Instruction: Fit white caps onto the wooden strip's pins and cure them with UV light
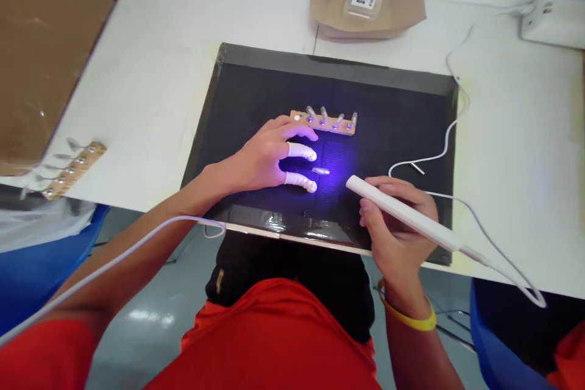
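Observation:
My left hand (269,155) reaches over the black board (256,91) with its fingers apart; white finger cots cover the thumb and index finger. Just past the gap between those two fingertips lies a small pale, elongated piece (321,171), apparently touched by neither. My right hand (402,219) is wrapped around a white wand-shaped UV lamp (397,207), whose tip points toward that piece and throws violet light on the board. Beyond my left fingers stands a cork-coloured strip (336,128) with several translucent, nail-like pieces upright on it.
A second strip (75,170) with similar pieces lies at the table's left edge, beside a brown cardboard sheet (50,42). At the back, a paper tray (329,3) holds a clear plastic box (362,3). A white cable (450,128) and a small metal rod (417,168) lie on the right.

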`<state>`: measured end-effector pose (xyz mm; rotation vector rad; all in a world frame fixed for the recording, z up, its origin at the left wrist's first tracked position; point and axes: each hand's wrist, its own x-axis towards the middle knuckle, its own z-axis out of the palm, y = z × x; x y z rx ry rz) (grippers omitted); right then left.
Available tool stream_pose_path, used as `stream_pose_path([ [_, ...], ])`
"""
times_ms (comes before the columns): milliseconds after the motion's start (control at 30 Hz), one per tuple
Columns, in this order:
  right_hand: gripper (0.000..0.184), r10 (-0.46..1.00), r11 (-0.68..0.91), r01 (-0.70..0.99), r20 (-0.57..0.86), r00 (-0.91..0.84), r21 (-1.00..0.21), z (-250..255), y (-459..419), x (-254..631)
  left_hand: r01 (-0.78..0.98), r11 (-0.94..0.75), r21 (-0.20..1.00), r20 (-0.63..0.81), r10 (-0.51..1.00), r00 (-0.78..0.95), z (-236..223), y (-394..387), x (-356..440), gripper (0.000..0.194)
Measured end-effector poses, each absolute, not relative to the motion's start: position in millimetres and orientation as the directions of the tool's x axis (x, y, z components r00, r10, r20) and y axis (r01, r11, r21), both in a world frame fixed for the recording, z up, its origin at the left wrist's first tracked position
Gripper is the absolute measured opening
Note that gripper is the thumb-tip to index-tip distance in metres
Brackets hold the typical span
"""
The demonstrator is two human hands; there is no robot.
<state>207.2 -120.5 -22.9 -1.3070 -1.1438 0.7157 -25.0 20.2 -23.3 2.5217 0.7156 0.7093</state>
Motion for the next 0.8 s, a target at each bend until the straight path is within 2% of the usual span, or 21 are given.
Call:
stream_pose_path([
  [267,0.025,0.911,0.2,0.167,0.246,0.331,-0.965,-27.1,-117.0,217.1,0.349,-0.768,0.537,0.323,0.57,0.756,-25.2,25.9,-11.5,0.026],
  [500,0.027,0.929,0.186,0.132,0.218,0.298,-0.974,-30.2,-120.0,217.7,0.317,-0.76,0.568,0.29,0.544,0.787,-18.9,36.4,-14.9,0.028],
  [733,0.027,0.936,0.19,0.12,0.216,0.278,-0.974,-28.4,-119.9,217.3,0.314,-0.783,0.537,0.272,0.513,0.814,-10.5,34.9,-20.8,0.019],
  [800,0.027,0.939,0.194,0.121,0.22,0.264,-0.974,-27.6,-120.0,217.0,0.332,-0.779,0.532,0.254,0.521,0.815,-7.9,33.2,-23.2,0.023],
])
